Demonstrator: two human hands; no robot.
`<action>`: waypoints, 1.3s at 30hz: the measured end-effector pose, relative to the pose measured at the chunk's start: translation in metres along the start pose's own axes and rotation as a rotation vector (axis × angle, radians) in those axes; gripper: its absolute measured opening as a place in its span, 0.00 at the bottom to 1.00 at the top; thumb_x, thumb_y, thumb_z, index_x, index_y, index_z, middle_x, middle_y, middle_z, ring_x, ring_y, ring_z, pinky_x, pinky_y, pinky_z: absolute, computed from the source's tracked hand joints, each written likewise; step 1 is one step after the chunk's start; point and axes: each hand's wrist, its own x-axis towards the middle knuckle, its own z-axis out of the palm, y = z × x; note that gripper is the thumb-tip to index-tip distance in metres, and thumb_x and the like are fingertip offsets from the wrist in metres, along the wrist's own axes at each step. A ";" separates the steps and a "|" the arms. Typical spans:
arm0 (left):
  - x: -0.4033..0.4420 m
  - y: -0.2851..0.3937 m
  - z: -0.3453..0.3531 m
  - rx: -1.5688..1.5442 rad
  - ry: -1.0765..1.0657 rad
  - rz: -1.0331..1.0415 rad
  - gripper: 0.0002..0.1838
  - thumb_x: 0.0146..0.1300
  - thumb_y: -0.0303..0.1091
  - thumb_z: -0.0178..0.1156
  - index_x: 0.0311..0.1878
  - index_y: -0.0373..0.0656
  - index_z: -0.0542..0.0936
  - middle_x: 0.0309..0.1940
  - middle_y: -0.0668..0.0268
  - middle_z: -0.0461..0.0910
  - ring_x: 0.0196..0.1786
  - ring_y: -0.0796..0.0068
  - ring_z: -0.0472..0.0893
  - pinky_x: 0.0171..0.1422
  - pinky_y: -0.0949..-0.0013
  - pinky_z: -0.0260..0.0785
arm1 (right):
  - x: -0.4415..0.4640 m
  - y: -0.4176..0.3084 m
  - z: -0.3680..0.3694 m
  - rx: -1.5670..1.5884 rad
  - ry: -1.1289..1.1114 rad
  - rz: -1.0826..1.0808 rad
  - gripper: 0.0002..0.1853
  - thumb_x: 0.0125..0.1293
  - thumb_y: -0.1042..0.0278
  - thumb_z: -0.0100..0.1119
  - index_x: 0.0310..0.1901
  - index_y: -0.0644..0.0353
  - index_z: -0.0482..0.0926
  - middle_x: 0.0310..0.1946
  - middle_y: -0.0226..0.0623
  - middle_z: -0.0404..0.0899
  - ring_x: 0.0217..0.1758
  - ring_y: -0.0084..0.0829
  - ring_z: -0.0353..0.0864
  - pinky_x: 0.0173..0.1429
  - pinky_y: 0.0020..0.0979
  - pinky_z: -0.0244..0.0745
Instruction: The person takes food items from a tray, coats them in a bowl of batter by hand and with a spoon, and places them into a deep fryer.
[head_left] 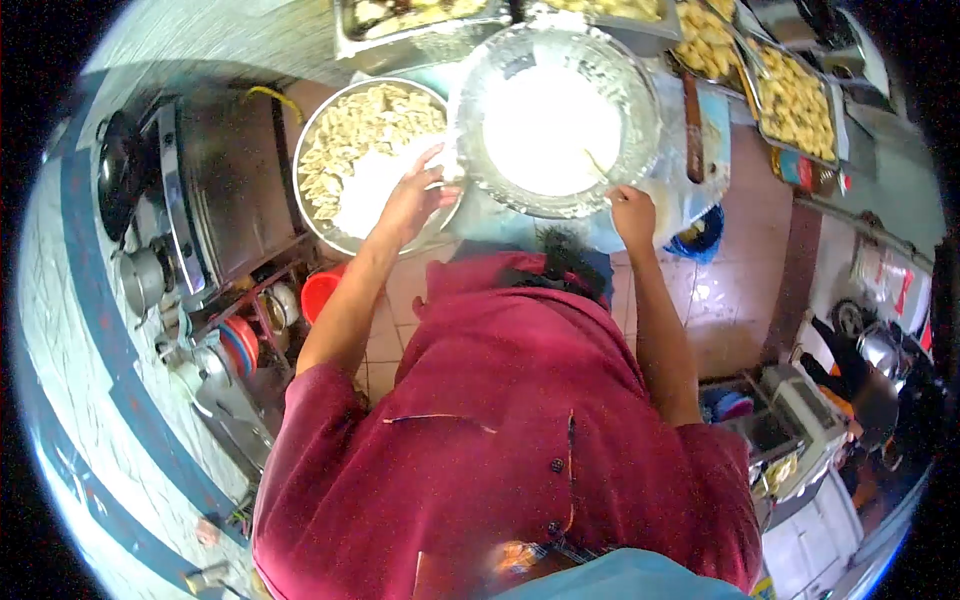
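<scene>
A large metal bowl (pixel 470 150) with bright white contents stands in front of me, its rim coated with white residue. My right hand (pixel 632 212) is closed on the handle of a utensil (pixel 597 165) that reaches into the white contents at the bowl's near right side. To the left is a round pan (pixel 305 205) holding many pale pieces (pixel 375 118) and a white, overexposed area. Over that pan's right side is my left hand (pixel 418 198), fingers spread, close to the bowl's left edge, with nothing visible in it.
Metal trays (pixel 430 38) of food stand behind the bowl, with more trays of yellow pieces (pixel 795 100) at upper right. A brown-handled tool (pixel 694 130) lies right of the bowl. Below are a blue bag-lined container (pixel 703 238) and a red bucket (pixel 318 290).
</scene>
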 end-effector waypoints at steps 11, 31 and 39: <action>0.110 -0.061 0.100 0.408 0.017 -0.035 0.17 0.56 0.34 0.66 0.47 0.44 0.76 0.33 0.69 0.77 0.28 0.80 0.71 0.31 0.75 0.67 | -0.017 -0.017 -0.016 -0.218 0.140 0.131 0.11 0.58 0.60 0.52 0.32 0.54 0.83 0.31 0.45 0.82 0.37 0.51 0.81 0.42 0.48 0.75; 0.151 -0.103 0.100 0.384 0.128 -0.048 0.08 0.61 0.36 0.60 0.39 0.43 0.78 0.22 0.72 0.71 0.18 0.80 0.65 0.19 0.73 0.56 | -0.018 -0.011 0.001 -0.070 0.139 -0.055 0.09 0.58 0.62 0.54 0.31 0.55 0.82 0.29 0.48 0.82 0.35 0.48 0.82 0.41 0.47 0.76; 0.142 -0.085 0.108 -0.019 0.113 -0.340 0.11 0.65 0.30 0.53 0.48 0.44 0.79 0.23 0.67 0.70 0.17 0.79 0.64 0.17 0.76 0.60 | -0.020 -0.034 -0.013 -0.166 0.199 0.075 0.09 0.58 0.62 0.54 0.32 0.55 0.83 0.29 0.47 0.82 0.34 0.50 0.82 0.42 0.47 0.76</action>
